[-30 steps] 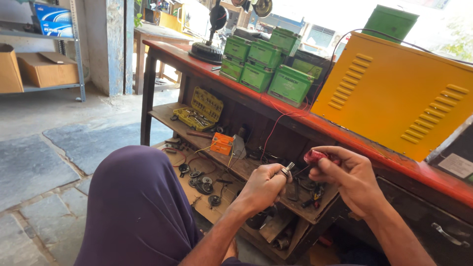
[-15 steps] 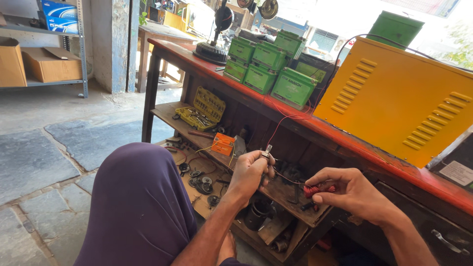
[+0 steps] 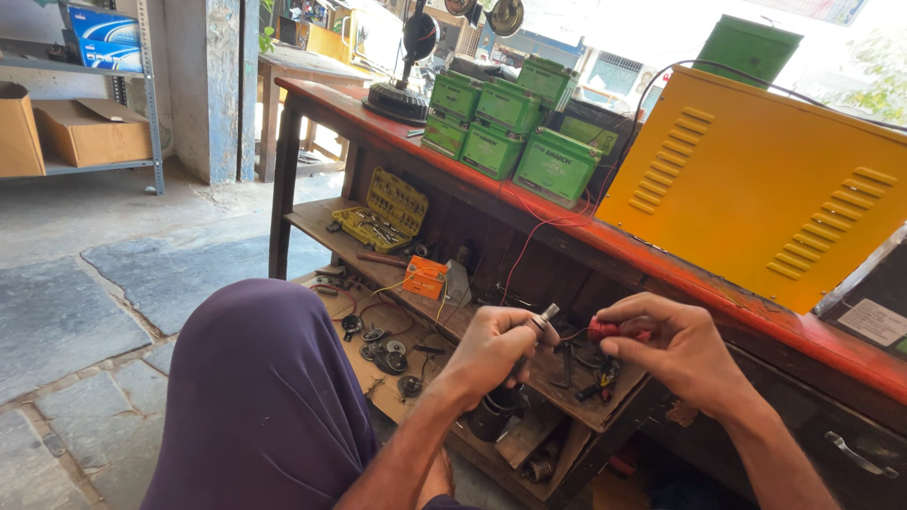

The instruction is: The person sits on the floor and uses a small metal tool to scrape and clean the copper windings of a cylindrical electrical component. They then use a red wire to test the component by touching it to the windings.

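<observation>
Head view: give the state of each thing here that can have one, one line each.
Left hand: closed around a small metal-tipped part.
Right hand: fingers pinching a red clip.
Yellow tool case: lid open, on the shelf.
Yellow metal box: upright on the red bench top.
Green batteries: stacked on the bench.

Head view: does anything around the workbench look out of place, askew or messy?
Somewhat. Loose round metal parts lie scattered on the lowest shelf, and thin wires trail unsecured down the bench front. The yellow socket case sits open. The left hand holds a small metal part, the right hand a red clip.
</observation>
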